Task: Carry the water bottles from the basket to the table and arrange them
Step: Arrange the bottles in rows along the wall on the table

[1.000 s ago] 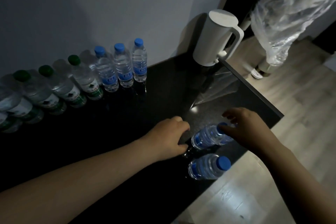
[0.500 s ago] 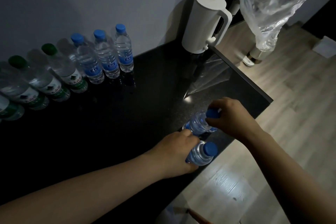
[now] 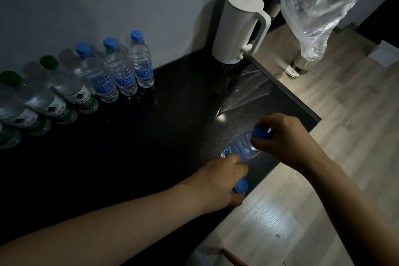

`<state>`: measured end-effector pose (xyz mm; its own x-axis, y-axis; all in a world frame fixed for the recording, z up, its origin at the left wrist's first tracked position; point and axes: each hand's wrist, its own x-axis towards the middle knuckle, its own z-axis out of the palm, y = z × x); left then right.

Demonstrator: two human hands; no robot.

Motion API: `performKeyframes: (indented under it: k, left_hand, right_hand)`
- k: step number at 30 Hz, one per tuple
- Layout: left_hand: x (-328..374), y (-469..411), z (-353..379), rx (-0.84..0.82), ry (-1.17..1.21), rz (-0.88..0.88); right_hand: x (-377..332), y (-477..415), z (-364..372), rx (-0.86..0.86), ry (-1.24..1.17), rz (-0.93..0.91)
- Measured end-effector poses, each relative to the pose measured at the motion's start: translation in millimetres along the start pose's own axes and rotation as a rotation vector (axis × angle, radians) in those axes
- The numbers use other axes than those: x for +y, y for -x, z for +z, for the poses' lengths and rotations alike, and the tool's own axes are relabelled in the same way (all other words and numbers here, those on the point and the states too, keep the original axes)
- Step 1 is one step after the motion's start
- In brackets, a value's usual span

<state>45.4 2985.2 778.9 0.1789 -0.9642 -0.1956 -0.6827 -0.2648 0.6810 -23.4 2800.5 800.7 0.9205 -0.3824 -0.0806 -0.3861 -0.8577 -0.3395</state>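
Observation:
Near the front right corner of the black table (image 3: 151, 147), my right hand (image 3: 285, 138) grips a clear blue-capped water bottle (image 3: 241, 151) at its cap end; the bottle is tilted. My left hand (image 3: 218, 179) is closed around a second blue-capped bottle (image 3: 240, 185), of which only the cap shows. Along the wall stand three blue-capped bottles (image 3: 121, 67) upright in a row. To their left stand several green-capped bottles (image 3: 64, 84). The basket is not in view.
A white kettle (image 3: 239, 30) stands at the table's far right corner, with clear plastic film (image 3: 248, 88) lying in front of it. A crumpled clear plastic bag (image 3: 323, 2) hangs beyond the table over the wooden floor (image 3: 345, 136). The table's right edge runs close to both hands.
Both bottles lay on their sides a second ago. My right hand took the far one by the cap and tilted it up; my left hand closed over the near one.

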Motion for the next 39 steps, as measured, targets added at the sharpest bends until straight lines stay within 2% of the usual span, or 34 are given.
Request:
performKeyframes:
  k: [4,14,18,28,34,39]
  left_hand:
    - [-16,3,-19,-0.026,0.017,-0.033]
    - [-57,4,-85,0.071,-0.077,-0.157]
    - [-76,-6,-125,0.205,-0.160,-0.217]
    - [-119,-64,-208,0.517,-0.136,-0.399]
    - [-150,-101,-240,0.529,-0.172,-0.446]
    - [-178,-116,-259,0.451,-0.260,-0.405]
  right_hand:
    - [-5,-8,-10,0.008,-0.011,-0.014]
    - [-19,-55,-24,0.010,-0.056,-0.104]
    - [-23,-82,-26,0.014,-0.045,-0.135]
    - [-26,-156,-28,-0.013,-0.063,-0.191]
    - [-24,-195,-30,0.009,-0.032,-0.218]
    - [-21,-224,-30,-0.004,-0.040,-0.224]
